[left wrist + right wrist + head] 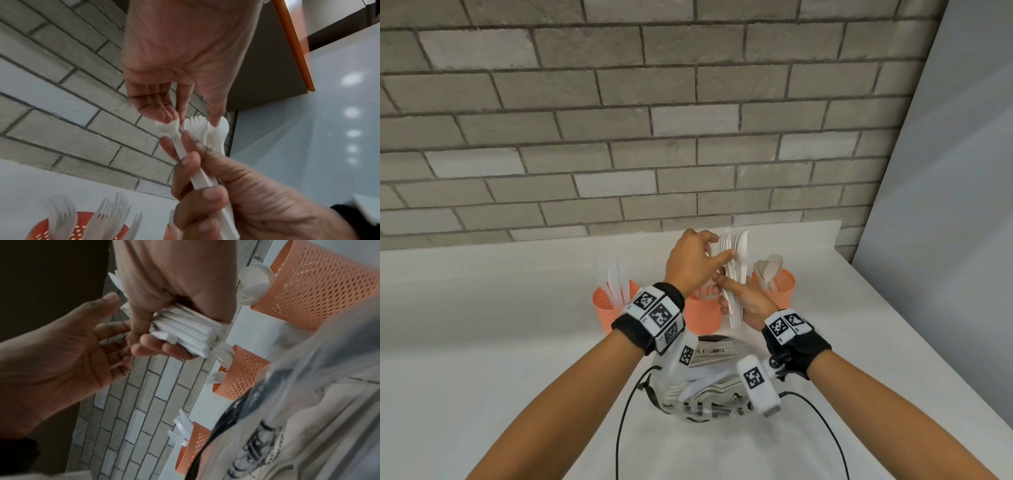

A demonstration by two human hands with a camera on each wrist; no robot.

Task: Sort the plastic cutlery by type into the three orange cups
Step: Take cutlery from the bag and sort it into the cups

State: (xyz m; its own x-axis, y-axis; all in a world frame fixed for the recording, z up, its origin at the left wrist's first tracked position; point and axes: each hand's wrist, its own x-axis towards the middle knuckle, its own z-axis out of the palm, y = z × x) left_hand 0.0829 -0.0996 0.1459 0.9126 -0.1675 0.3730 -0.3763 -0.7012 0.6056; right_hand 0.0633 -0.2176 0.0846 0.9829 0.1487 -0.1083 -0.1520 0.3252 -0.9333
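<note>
My right hand (727, 291) grips a thick bundle of white plastic cutlery (738, 245) by the handles, upright above the middle cup. The bundle mixes spoons and forks (195, 125). My left hand (719, 248) reaches over its top, fingertips (167, 116) on one spoon bowl and thumb on a spoon at the other side. Three orange mesh cups stand in a row: the left cup (609, 313) holds knives, the middle cup (702, 315) holds forks and the right cup (780, 286) holds spoons. In the right wrist view the handle ends (185, 327) show in my fist.
A clear plastic bag (709, 383) with more white cutlery lies on the white counter (500, 342) just in front of the cups, under my wrists. A grey brick wall (619, 137) runs behind the cups. The counter's right edge (893, 308) is close to the right cup.
</note>
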